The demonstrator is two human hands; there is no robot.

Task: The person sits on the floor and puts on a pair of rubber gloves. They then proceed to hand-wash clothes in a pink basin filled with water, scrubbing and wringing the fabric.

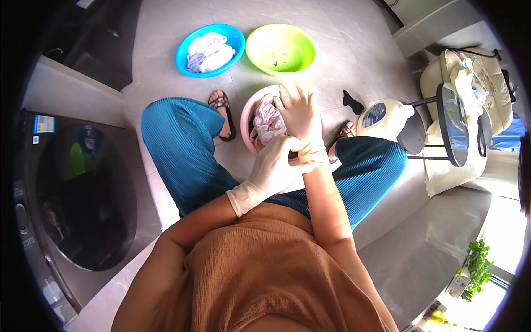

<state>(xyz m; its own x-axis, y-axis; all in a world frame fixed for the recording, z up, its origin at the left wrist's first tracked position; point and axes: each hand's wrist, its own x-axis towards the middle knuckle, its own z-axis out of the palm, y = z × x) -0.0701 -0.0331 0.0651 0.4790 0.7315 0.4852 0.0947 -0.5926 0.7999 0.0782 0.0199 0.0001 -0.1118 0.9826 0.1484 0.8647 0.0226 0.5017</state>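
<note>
Both my hands wear thin white gloves. My left hand pinches the cuff of the glove at my right wrist, or folds round it. Fingers spread, my right hand reaches over a pink basin on the floor between my feet. Crumpled white and pink cloth lies in that basin, partly hidden by my hands. Beyond it stand a blue basin with white and greyish-purple laundry and a lime green basin with small dark bits in it.
A large cream detergent jug stands at the right, with a black sock by it. Farther right are a round glass side table and a cream chair. A dark front-loading machine is at the left.
</note>
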